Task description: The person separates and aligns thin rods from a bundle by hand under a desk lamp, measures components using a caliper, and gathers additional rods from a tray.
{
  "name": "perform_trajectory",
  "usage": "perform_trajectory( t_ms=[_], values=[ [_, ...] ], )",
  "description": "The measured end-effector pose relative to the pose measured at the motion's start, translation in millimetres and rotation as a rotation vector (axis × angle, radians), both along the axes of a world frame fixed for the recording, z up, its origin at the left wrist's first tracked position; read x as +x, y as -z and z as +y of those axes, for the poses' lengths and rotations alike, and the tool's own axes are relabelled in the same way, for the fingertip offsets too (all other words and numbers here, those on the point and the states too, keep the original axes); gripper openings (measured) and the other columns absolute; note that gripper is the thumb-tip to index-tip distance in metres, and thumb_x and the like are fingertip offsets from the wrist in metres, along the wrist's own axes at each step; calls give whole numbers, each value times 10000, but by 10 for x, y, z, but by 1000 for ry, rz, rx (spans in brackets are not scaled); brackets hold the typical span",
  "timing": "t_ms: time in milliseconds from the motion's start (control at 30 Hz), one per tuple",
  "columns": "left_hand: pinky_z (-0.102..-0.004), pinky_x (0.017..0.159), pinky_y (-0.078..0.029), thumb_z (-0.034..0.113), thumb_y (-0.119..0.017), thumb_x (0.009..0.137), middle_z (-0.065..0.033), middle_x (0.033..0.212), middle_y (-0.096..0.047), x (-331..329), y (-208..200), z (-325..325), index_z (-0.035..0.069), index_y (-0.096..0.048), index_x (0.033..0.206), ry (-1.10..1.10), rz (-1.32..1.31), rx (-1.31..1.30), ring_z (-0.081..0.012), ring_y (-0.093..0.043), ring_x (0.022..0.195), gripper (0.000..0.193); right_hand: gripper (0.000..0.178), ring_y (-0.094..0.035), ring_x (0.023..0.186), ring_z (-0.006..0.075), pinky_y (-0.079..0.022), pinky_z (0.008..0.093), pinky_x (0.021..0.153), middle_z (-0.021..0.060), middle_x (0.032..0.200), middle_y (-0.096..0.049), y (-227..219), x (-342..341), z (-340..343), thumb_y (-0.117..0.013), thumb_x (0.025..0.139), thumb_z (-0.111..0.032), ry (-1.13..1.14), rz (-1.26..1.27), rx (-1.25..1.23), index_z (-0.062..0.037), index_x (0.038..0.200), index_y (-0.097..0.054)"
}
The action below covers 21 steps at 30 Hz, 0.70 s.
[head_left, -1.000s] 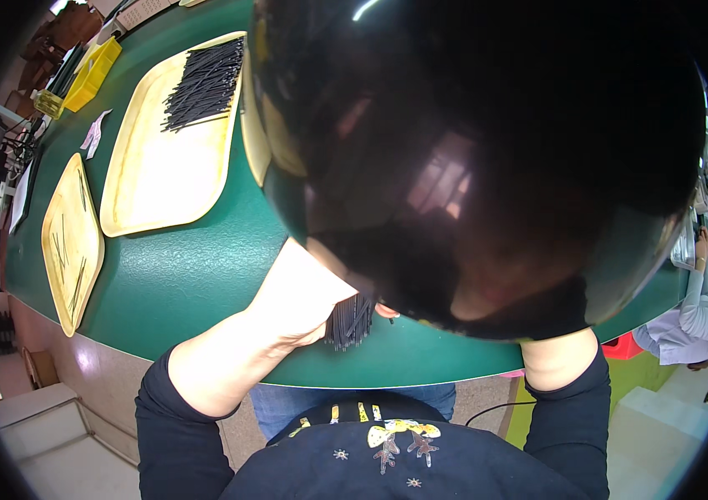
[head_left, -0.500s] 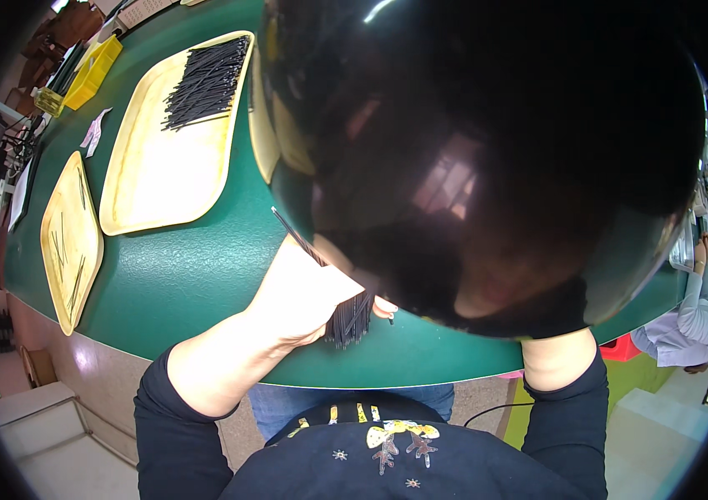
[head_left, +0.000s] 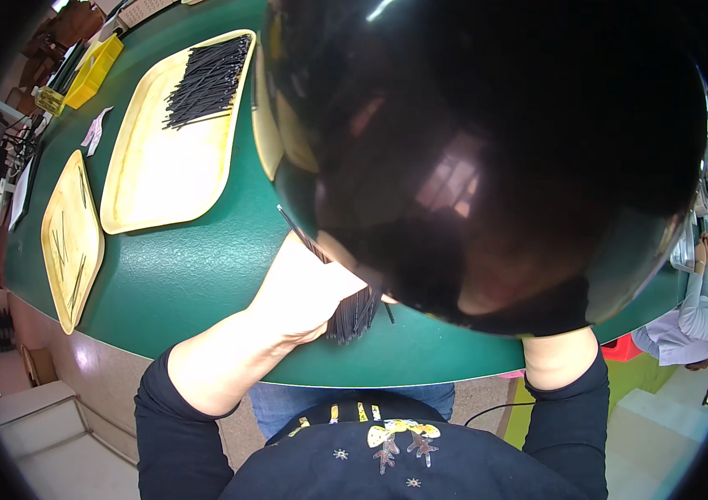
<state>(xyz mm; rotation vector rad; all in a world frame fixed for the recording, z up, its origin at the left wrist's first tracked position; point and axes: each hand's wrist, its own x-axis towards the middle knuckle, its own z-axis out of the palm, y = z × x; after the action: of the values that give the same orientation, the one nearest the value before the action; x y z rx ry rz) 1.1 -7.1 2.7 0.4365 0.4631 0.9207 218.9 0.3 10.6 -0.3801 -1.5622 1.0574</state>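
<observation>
A bundle of thin black rods, perhaps cut wires [head_left: 354, 318], is gripped in my left hand [head_left: 308, 287], its fingers closed around it. The bundle's ends stick out below the hand, and one end shows above it near the thumb. A single rod [head_left: 390, 313] stands a little apart, just right of the bundle. My right forearm [head_left: 558, 360] passes under a large glossy black dome [head_left: 487, 167], which hides the right hand and its fingers.
On the green table [head_left: 179, 287] to the left lie a big cream tray [head_left: 145, 212] with many black rods and a smaller cream tray [head_left: 72, 242] with several loose ones. Behind are a pink scrap [head_left: 95, 131] and a yellow bin [head_left: 94, 73]. Another person [head_left: 700, 321] sits far right.
Fingertips that showed beside the bundle have drawn back mostly under the dome. The single rod beside the bundle now shows more of its length. My left hand has barely moved.
</observation>
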Motion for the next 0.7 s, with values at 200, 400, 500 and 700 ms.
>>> perform_trajectory(
  t_ms=[200,400,500,700],
  values=[
    [-480,636,-521,-124,-568,681,-99,620,-511,-4,86,-28,22,-259,1183,-40,65,68,-193,-588,544,606,823,-462,1061,241,-383,349,900,154,1182,-438,72,-44,-36,-745,555,-19,-48,166,-183,45,1234,-283],
    [-462,628,-525,-109,-611,662,-134,637,-537,-67,200,6,-17,-225,1182,10,258,400,-221,-599,560,654,737,-478,1041,232,-388,341,894,156,1157,-460,11,0,-49,-696,587,-2,26,-53,-204,48,1215,-312],
    [-467,630,-526,-122,-614,646,-128,589,-520,-49,235,25,-75,-356,1062,5,62,551,-242,-605,586,492,730,-479,1039,232,-389,340,893,156,1154,-462,32,19,-48,-690,590,-3,-43,-37,-266,48,1213,-315],
    [-492,665,-516,-98,-606,656,-98,480,-458,64,-145,13,-16,-474,611,53,180,53,-286,-609,571,162,715,-482,1035,230,-390,339,891,157,1150,-466,95,59,-42,-679,595,-5,-181,-6,-389,48,1210,-319]
  ],
)
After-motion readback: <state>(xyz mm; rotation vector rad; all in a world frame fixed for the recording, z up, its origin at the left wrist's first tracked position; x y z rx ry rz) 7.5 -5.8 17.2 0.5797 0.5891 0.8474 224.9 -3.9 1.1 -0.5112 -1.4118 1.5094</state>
